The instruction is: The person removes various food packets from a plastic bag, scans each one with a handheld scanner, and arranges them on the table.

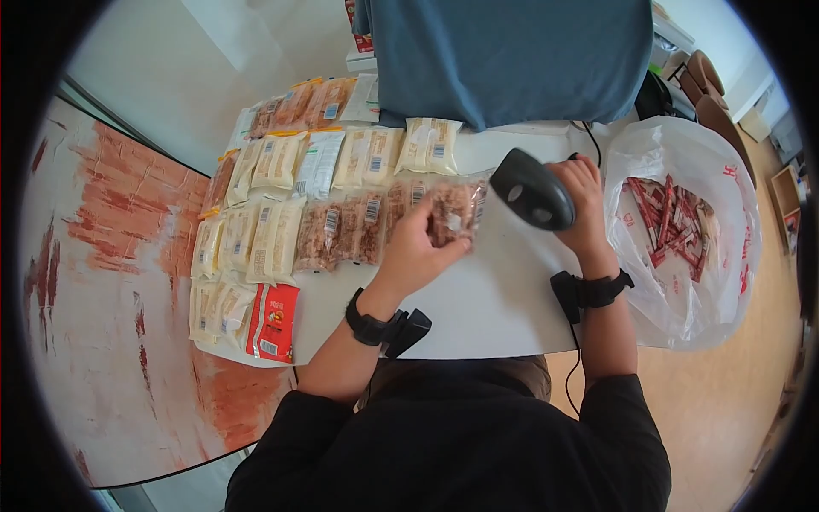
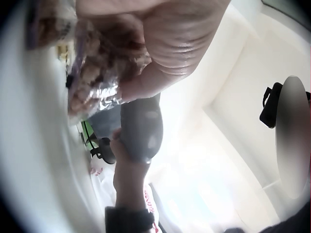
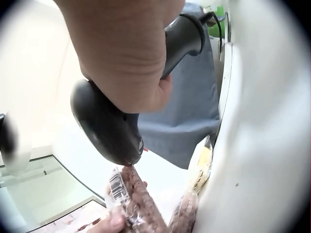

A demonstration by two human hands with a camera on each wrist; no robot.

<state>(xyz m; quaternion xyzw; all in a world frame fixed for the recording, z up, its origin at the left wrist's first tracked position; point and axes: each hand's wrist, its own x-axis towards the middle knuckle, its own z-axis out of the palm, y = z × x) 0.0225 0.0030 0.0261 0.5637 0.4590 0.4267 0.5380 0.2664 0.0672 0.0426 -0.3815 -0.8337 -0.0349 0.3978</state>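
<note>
The clear plastic packet (image 1: 452, 213) is crinkled and glossy, filled with chunky reddish-brown pieces, with a black-and-white barcode along one end. It is in the left grip (image 1: 416, 253), between thumb and fingers, reaching out beyond the fingertips toward the right grip (image 1: 583, 198), and is tilted, with the barcode end farthest from the left grip. The handheld scanner (image 1: 533, 189) is dark, with a smooth, rounded head and a narrower handle. Its handle lies inside the right grip; its head juts out toward the left grip, near the packet's barcode end.
</note>
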